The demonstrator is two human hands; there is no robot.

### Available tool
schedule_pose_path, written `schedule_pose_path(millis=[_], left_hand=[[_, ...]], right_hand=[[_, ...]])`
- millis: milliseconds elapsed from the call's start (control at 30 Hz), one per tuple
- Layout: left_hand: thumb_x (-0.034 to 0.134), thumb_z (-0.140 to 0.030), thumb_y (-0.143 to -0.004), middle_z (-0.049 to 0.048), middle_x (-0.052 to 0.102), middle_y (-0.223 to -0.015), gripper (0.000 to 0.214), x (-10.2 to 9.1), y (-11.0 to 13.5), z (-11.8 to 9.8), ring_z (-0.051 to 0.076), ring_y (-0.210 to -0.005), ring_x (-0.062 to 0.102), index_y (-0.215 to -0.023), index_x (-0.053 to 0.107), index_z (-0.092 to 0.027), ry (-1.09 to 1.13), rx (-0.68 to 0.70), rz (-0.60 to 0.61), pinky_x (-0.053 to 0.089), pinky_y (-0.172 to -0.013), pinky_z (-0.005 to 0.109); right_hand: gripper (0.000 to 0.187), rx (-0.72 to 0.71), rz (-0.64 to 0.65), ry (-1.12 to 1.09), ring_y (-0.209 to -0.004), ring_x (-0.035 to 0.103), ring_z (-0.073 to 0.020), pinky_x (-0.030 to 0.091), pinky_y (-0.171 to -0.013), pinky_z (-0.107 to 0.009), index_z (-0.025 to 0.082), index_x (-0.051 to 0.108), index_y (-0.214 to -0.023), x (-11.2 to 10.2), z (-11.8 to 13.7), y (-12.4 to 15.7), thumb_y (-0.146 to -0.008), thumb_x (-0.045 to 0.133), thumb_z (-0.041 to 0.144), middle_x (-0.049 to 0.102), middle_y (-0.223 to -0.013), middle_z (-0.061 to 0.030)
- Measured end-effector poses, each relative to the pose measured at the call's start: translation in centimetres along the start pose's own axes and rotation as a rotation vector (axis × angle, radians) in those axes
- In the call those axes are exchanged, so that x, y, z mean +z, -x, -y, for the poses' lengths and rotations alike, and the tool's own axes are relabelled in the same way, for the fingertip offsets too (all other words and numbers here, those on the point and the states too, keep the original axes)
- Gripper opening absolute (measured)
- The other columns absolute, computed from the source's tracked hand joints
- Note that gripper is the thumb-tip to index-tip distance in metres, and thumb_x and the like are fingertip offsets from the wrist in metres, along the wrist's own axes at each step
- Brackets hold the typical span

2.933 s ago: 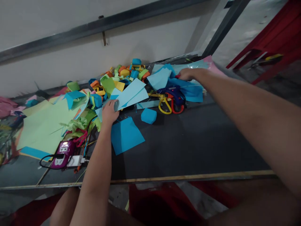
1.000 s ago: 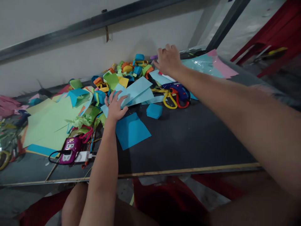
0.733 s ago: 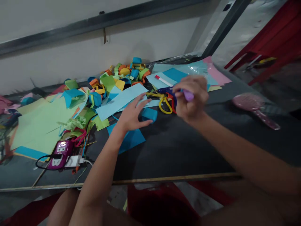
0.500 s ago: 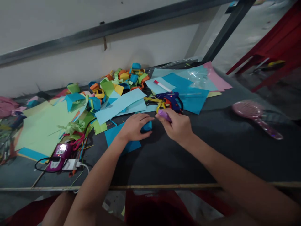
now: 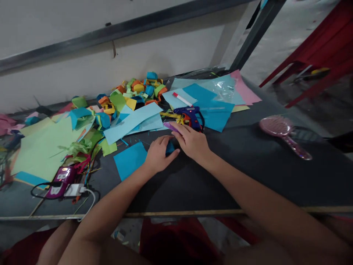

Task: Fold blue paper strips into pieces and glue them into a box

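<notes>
My left hand (image 5: 157,155) is curled round a small folded blue paper piece (image 5: 170,148) on the dark tabletop, thumb on its near side. The palm partly hides it. My right hand (image 5: 192,141) is closed on a slim purple object (image 5: 171,127), whose tip sticks out past the fingers toward the left; its kind does not show clearly. The fingers of that hand are just above and right of the blue piece. Beside my left wrist lies a flat blue paper sheet (image 5: 129,159). A blue glue gun (image 5: 194,116) lies just beyond my right hand.
Folded colored paper pieces (image 5: 139,88) are heaped by the wall. Light blue strips (image 5: 134,123), a red-and-white marker (image 5: 182,99) and more sheets lie nearby. On the left are green sheets (image 5: 41,147) and a purple device (image 5: 61,182) with cables; on the right, a pink hairbrush (image 5: 275,127).
My right hand has moved left, closer to the blue paper piece, and has turned so the purple object lies flatter. My left hand still holds the piece. The whole view has shifted slightly.
</notes>
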State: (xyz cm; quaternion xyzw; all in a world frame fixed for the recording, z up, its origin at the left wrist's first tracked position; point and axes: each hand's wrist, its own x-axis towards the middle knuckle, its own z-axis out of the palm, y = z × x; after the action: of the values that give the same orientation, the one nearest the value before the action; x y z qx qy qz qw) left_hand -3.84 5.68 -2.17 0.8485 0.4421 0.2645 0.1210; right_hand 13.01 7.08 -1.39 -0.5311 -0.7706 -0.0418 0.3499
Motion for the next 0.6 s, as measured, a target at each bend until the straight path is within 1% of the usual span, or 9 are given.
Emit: schedule_pose_path(millis=[100, 167, 200, 233, 267, 367, 433, 533, 600], left_hand=[[0.046, -0.048, -0.095, 0.0173, 0.057, -0.131, 0.045, -0.2, 0.2, -0.1, 0.028, -0.125, 0.054, -0.129, 0.043, -0.019, -0.017, 0.008, -0.248, 0.047, -0.102, 0.047], [0.042, -0.044, -0.097, 0.0180, 0.054, -0.131, 0.041, -1.0, 0.0, 0.4, 0.026, -0.127, 0.052, -0.130, 0.040, -0.018, -0.070, 0.011, -0.432, 0.046, -0.102, 0.046], [0.042, -0.042, -0.098, 0.0184, 0.054, -0.131, 0.040, -1.5, -0.2, 0.8, 0.026, -0.128, 0.051, -0.130, 0.040, -0.018, -0.126, 0.031, -0.484, 0.046, -0.102, 0.045], [0.042, -0.040, -0.098, 0.0184, 0.054, -0.132, 0.038, -2.1, -0.3, 1.2, 0.027, -0.129, 0.050, -0.130, 0.043, -0.018, -0.201, 0.065, -0.460, 0.045, -0.103, 0.044], [0.042, -0.038, -0.098, 0.0174, 0.056, -0.131, 0.035, -2.6, -0.5, 1.6, 0.027, -0.128, 0.051, -0.128, 0.046, -0.019, -0.282, 0.120, -0.379, 0.045, -0.102, 0.043], [0.036, -0.029, -0.100, 0.0126, 0.067, -0.112, 0.029, -3.6, -1.0, 2.4, 0.024, -0.109, 0.063, -0.120, 0.057, -0.021, -0.437, 0.273, -0.064, 0.049, -0.092, 0.037], [0.034, -0.028, -0.101, 0.0111, 0.069, -0.099, 0.031, -3.7, -1.1, 2.6, 0.023, -0.097, 0.066, -0.115, 0.060, -0.019, -0.469, 0.310, 0.023, 0.050, -0.084, 0.035], [0.036, -0.037, -0.101, 0.0102, 0.068, -0.096, 0.032, -3.6, -0.7, 2.3, 0.023, -0.093, 0.066, -0.117, 0.056, -0.018, -0.398, 0.305, -0.082, 0.050, -0.082, 0.036], [0.038, -0.040, -0.100, 0.0104, 0.068, -0.098, 0.035, -3.4, -0.3, 1.9, 0.023, -0.095, 0.066, -0.123, 0.050, -0.018, -0.289, 0.302, -0.200, 0.050, -0.085, 0.037]], right_hand=[[0.035, -0.032, -0.026, -0.044, -0.091, 0.071, -0.0202, 0.049, -0.065, -0.026, 0.021, 0.068, -0.117, 0.1, -0.1, 0.2, -0.099, 0.043, 0.039, 0.074, -0.108, -0.0081], [0.035, -0.054, -0.038, -0.062, -0.092, 0.070, -0.0196, 0.049, -0.069, -0.026, 0.021, 0.069, -0.114, 0.1, -0.2, 0.2, -0.099, 0.044, 0.040, 0.075, -0.106, -0.0076], [0.034, -0.081, -0.029, -0.067, -0.092, 0.071, -0.0191, 0.048, -0.068, -0.026, 0.022, 0.070, -0.114, 0.0, -0.2, 0.2, -0.099, 0.045, 0.040, 0.075, -0.104, -0.0069], [0.034, -0.113, -0.012, -0.070, -0.090, 0.071, -0.0186, 0.046, -0.066, -0.026, 0.022, 0.070, -0.113, 0.0, -0.2, 0.2, -0.098, 0.045, 0.040, 0.076, -0.101, -0.0063], [0.034, -0.142, 0.008, -0.071, -0.087, 0.071, -0.0182, 0.044, -0.063, -0.026, 0.022, 0.071, -0.112, -0.1, -0.1, 0.2, -0.098, 0.046, 0.041, 0.076, -0.097, -0.0058], [0.035, -0.196, 0.075, -0.068, -0.077, 0.069, -0.0179, 0.037, -0.055, -0.027, 0.021, 0.072, -0.103, -0.2, 0.0, 0.3, -0.097, 0.046, 0.043, 0.076, -0.088, -0.0061], [0.034, -0.202, 0.102, -0.071, -0.071, 0.066, -0.0176, 0.032, -0.051, -0.028, 0.020, 0.072, -0.096, -0.2, 0.0, 0.4, -0.095, 0.048, 0.044, 0.075, -0.084, -0.0061], [0.040, -0.108, 0.061, -0.190, -0.054, 0.056, -0.0151, 0.028, -0.048, -0.028, 0.020, 0.068, -0.080, -0.1, -0.2, 0.3, -0.089, 0.052, 0.056, 0.066, -0.062, -0.0035], [0.055, 0.036, -0.050, -0.425, -0.045, 0.045, -0.0134, 0.031, -0.047, -0.028, 0.021, 0.060, -0.066, -0.3, -0.3, -0.1, -0.090, 0.039, 0.066, 0.051, -0.048, -0.0007]])
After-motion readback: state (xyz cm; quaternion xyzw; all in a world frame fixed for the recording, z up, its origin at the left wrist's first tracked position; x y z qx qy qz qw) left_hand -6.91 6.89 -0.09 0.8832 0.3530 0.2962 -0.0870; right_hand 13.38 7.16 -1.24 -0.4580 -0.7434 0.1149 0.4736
